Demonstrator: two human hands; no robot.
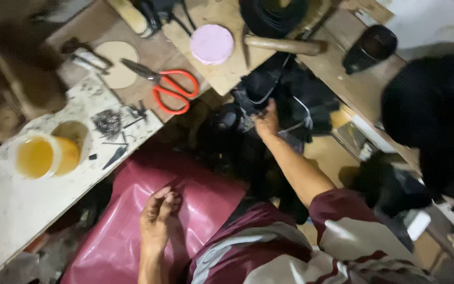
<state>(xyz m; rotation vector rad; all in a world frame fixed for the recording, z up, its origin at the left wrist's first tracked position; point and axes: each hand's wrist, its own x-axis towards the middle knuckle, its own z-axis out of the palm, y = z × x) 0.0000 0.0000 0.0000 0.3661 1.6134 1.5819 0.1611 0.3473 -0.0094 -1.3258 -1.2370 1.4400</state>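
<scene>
My left hand [158, 216] rests on a dark red sheet of leather-like material [132, 221] spread over my lap, fingers curled loosely with nothing in them. My right hand [267, 122] reaches forward into a heap of black shoe uppers [290, 100] below the bench edge and grips one black piece there. My right sleeve is dark red with grey panels.
Orange-handled scissors [169, 87] lie on the wooden bench, beside a round pink disc [212, 44] and a wooden-handled tool [282, 45]. A yellow tub of glue [43, 156] and a pile of small nails [109, 122] sit on the white board at left. A black cup [370, 48] stands far right.
</scene>
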